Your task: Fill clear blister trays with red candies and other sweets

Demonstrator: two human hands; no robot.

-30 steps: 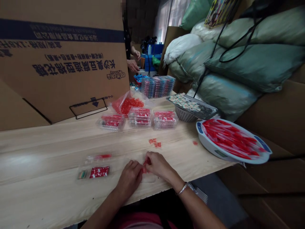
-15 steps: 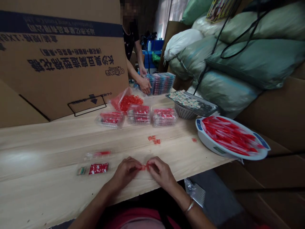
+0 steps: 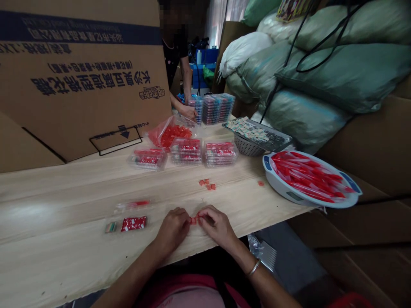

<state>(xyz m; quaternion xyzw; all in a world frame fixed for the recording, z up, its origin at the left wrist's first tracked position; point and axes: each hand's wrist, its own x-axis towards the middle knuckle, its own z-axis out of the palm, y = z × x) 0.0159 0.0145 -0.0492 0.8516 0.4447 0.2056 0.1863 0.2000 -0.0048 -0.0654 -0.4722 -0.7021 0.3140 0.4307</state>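
Note:
My left hand (image 3: 172,231) and my right hand (image 3: 218,226) meet near the table's front edge, their fingertips pinching a small red piece (image 3: 193,220) between them. Left of my hands lie a red printed packet (image 3: 133,223), a small striped packet (image 3: 111,227) and a clear strip with a red part (image 3: 131,205). A little scatter of red bits (image 3: 207,184) sits ahead of my hands. Beyond them stand several clear plastic boxes of red items (image 3: 186,151), beside a clear bag of red pieces (image 3: 168,135).
On the pale wooden table (image 3: 64,201), a white-and-blue tray of long red sticks (image 3: 308,179) stands at the right, near a tray on a grey basket (image 3: 257,137). A co-worker's hand (image 3: 188,112) is by stacked boxes (image 3: 218,109). A large cardboard box (image 3: 83,85) and bulging sacks (image 3: 311,77) stand behind.
My fingertips have come together on the red piece, closer than half a second ago. The co-worker's hand has shifted back beside the stacked boxes. The view has tilted slightly.

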